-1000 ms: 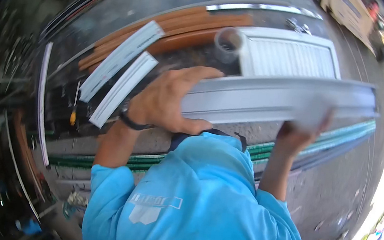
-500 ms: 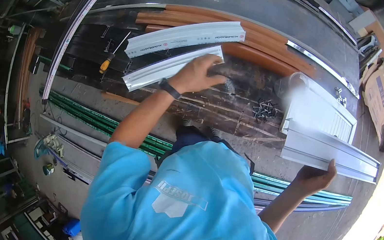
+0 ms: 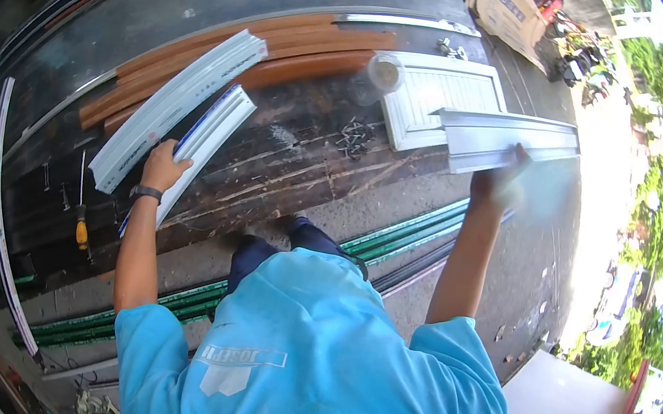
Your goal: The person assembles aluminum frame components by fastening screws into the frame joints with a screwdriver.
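Note:
My left hand point(image 3: 163, 166), with a dark band at its wrist, is closed on the lower white profile point(image 3: 206, 147) on the dark workbench point(image 3: 293, 180). Beside it lies a second white profile with printed film point(image 3: 180, 109). On the right, my right hand point(image 3: 497, 184) grips the near edge of a wide silvery-white channel point(image 3: 510, 139), thumb on its face. That channel's left end is close to a white louvred panel point(image 3: 439, 104). Between the hands lies a small pile of screws point(image 3: 354, 136).
Brown profiles point(image 3: 304, 42) lie behind the white ones. A round clear container point(image 3: 384, 72) stands by the panel. A yellow-handled screwdriver point(image 3: 81, 231) is at the left. Green bars point(image 3: 409, 231) lie below the bench edge. A cardboard sheet point(image 3: 507, 16) is at the back.
The view has swung to the right. My left hand has closed on the lower white profile, which has turned steeper. My right hand still holds the channel.

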Action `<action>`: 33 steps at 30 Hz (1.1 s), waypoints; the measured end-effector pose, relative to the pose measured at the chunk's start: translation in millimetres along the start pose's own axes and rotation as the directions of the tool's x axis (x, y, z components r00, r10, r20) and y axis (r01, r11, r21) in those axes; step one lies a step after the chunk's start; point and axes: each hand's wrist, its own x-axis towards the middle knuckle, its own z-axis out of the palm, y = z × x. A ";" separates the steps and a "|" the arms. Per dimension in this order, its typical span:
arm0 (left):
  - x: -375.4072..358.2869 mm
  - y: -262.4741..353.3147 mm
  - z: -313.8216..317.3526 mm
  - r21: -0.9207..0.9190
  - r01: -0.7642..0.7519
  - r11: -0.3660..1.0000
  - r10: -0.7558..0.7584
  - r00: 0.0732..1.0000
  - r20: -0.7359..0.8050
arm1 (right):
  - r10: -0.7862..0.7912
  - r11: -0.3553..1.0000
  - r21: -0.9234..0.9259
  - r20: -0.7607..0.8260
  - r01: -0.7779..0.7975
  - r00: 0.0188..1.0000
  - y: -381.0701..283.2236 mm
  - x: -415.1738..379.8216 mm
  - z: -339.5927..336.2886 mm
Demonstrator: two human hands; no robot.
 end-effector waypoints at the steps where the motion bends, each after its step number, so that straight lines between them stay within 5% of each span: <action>1: -0.3 6.9 -10.6 -0.068 0.010 0.998 -0.003 0.996 0.091 | 0.032 0.996 0.078 0.064 -0.037 0.997 0.1 0.0 -1.1; 4: -21.4 48.3 -36.3 -0.016 -0.128 0.992 0.125 0.986 -0.110 | -0.015 0.998 0.065 0.074 0.010 0.997 -6.7 -11.5 13.6; 7: -56.6 135.0 -96.9 -0.278 -0.134 0.951 0.100 0.986 -0.130 | 0.088 0.974 0.198 0.140 -0.114 0.986 -5.3 16.2 -13.1; 10: -81.3 187.1 -110.1 -0.749 -0.360 0.557 0.291 0.929 -0.230 | 0.120 0.955 0.242 0.206 -0.169 0.971 -23.1 15.3 -2.6; 19: -76.8 335.1 0.2 -0.467 -0.702 0.538 0.561 0.712 -0.423 | -0.003 0.884 0.446 0.311 -0.143 0.951 -27.2 46.3 -34.8; 20: -78.9 347.4 12.2 -0.459 -0.666 0.588 0.555 0.745 -0.370 | -0.027 0.869 0.458 0.424 -0.189 0.905 -30.0 46.2 -38.1; 33: -72.2 377.4 103.5 -0.341 -0.683 0.646 0.587 0.730 -0.351 | 0.053 0.919 0.363 0.268 -0.152 0.962 -41.7 38.3 -14.0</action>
